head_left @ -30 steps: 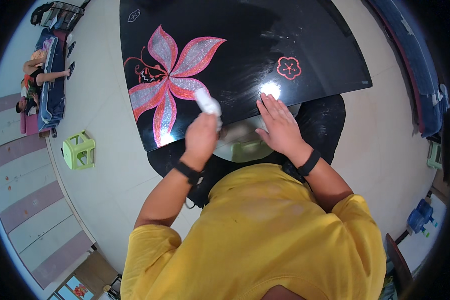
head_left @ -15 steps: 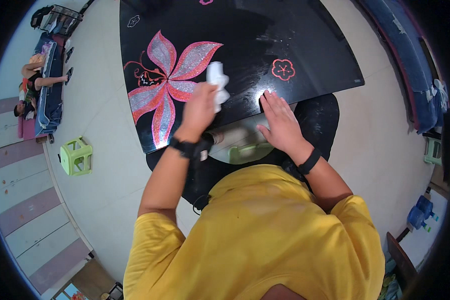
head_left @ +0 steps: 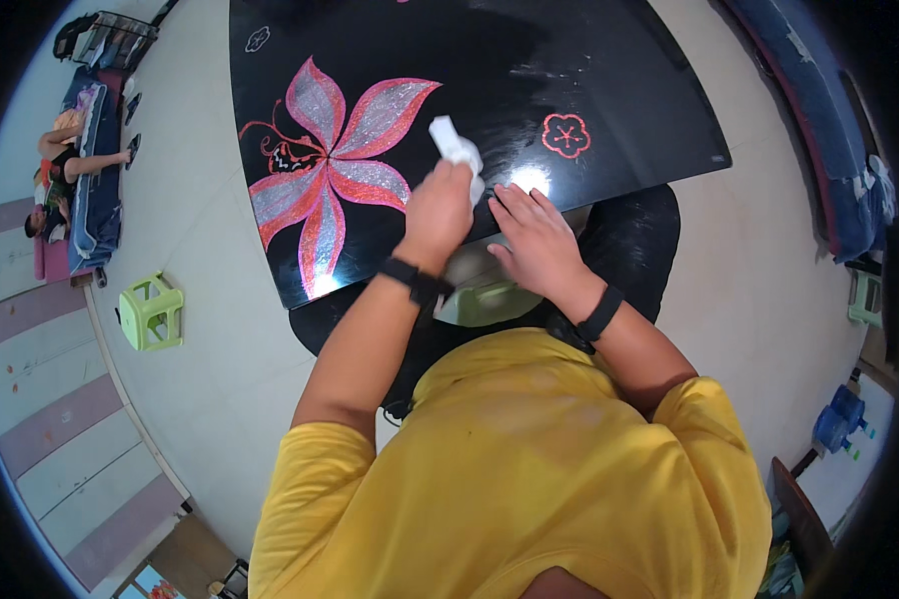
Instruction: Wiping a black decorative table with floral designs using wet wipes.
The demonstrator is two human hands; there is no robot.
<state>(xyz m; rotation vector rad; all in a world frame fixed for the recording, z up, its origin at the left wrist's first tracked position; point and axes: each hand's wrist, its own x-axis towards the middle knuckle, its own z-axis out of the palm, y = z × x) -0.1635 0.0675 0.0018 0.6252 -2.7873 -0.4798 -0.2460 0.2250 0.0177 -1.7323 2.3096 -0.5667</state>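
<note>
My left hand [head_left: 440,215] grips a crumpled white cloth or tissue [head_left: 456,145] over a glossy black panel [head_left: 629,90], just right of a large pink, red and silver glittery flower design [head_left: 370,115]. My right hand [head_left: 539,240] lies palm down near the panel's front edge, fingers stretched and thumb apart, touching it. A small red flower outline [head_left: 566,134] is farther back, above that hand. Pale smears and a bright glare show on the surface. My black-clad legs [head_left: 629,255] are beneath the panel.
A person [head_left: 75,165] reclines on a blue padded couch [head_left: 95,225] at the far left, near a green plastic stool [head_left: 150,309]. A blue padded piece of furniture [head_left: 809,120] stands at the right, with blue water jugs [head_left: 834,424] lower down. Pale tiled floor surrounds the panel.
My left hand has moved up and rightward with the white cloth, closer to my right hand, which has shifted slightly left.
</note>
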